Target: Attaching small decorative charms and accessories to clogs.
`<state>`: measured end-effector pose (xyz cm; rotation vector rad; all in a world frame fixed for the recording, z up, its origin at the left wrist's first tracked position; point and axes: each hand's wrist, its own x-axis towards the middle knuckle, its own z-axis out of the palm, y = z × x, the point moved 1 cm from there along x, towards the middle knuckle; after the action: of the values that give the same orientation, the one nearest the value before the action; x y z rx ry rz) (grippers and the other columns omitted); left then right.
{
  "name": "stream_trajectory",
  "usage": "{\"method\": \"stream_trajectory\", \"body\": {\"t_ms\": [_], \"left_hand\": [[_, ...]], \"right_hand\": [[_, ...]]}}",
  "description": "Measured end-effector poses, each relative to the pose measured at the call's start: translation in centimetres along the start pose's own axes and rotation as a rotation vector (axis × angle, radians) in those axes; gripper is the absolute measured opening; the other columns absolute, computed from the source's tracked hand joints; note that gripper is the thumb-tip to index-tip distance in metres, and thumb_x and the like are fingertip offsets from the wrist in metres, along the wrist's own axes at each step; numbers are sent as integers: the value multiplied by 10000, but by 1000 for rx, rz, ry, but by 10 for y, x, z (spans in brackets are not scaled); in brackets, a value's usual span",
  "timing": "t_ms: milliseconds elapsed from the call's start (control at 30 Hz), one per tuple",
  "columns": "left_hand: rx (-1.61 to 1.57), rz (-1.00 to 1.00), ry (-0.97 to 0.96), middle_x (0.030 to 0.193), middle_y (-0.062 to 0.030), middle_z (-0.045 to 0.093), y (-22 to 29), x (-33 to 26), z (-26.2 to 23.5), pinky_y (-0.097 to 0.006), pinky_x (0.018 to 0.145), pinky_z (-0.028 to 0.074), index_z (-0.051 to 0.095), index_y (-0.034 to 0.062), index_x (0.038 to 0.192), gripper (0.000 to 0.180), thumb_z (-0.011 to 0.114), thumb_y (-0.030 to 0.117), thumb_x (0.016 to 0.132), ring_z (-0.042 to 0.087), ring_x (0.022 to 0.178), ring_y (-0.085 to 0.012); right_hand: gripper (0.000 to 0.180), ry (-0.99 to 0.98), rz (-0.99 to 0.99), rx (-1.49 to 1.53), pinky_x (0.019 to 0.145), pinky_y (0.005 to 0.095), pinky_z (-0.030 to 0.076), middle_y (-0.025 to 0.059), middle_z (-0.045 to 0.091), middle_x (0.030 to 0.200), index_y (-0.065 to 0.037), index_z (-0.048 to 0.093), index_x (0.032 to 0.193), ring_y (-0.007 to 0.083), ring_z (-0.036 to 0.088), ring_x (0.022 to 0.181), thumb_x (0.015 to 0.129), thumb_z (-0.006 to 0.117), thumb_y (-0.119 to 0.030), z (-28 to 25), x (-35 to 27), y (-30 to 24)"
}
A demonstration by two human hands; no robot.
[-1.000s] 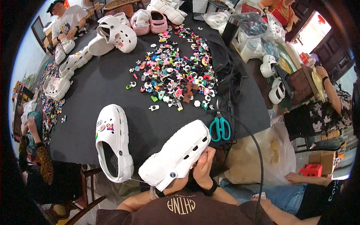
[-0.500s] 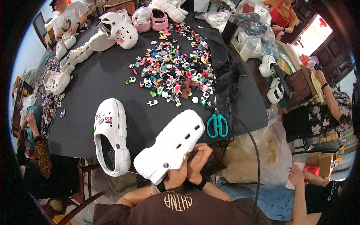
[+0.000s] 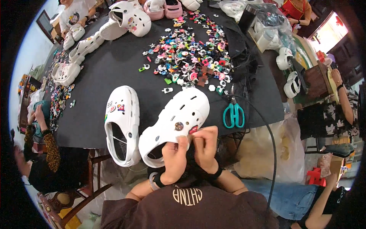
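Observation:
A white clog (image 3: 178, 108) is held tilted at the table's near edge, its holed upper turned up. A brown round charm (image 3: 179, 126) and a red charm (image 3: 193, 129) sit on it. My left hand (image 3: 174, 162) is closed on the clog's near edge, thumb on top. My right hand (image 3: 207, 150) is closed too, thumb and forefinger pinching at the edge just below the red charm; the inner fingertips are hidden. Left of it lies another white clog (image 3: 132, 114) with several charms on its upper.
Colourful charms (image 3: 190, 57) lie heaped across the black table (image 3: 110, 65). Teal-handled scissors (image 3: 233, 115) and a black cable (image 3: 263, 118) are at the right. More white clogs (image 3: 131, 19) stand at the back left. Other people work around the table.
The held clog has been rolled over so its upper with the charms shows instead of mostly its side. My right hand has come to its edge beside the red charm. The whole view has shifted.

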<state>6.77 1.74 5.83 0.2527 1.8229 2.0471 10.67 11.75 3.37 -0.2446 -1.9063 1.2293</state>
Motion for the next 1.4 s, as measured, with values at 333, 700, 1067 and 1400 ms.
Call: {"method": "stream_trajectory", "body": {"t_ms": [333,700,1067,1400], "left_hand": [[-476,-85,151,1144,-126,570,29,-1,-23,-348,894,440,481,-43,1145,367,431,273,965,558,1042,-197],[-626,-9,225,1161,-98,520,5,10,-33,-312,893,390,427,-14,1154,249,467,87,930,506,1039,-156],[-667,-98,154,1230,-129,468,-1,8,-34,-348,962,377,361,-31,1250,344,428,124,949,472,1125,-220],[-458,-36,55,1194,-103,501,-29,-9,-43,-304,927,384,398,-41,1240,351,436,158,954,490,1081,-167]], "right_hand": [[176,155,533,662,417,200,320,-10,414,563,-65,461,999,57,379,455,981,396,-228,8,63,-4],[382,-113,530,512,911,287,418,105,471,1246,33,392,1283,184,503,1112,944,440,-138,21,51,30],[477,-383,395,160,1003,361,333,184,372,1341,13,358,1322,289,386,1230,900,516,-144,25,5,8],[434,-369,272,82,1030,373,294,198,361,1339,32,366,1301,318,371,1238,917,475,-140,23,2,0]]}}
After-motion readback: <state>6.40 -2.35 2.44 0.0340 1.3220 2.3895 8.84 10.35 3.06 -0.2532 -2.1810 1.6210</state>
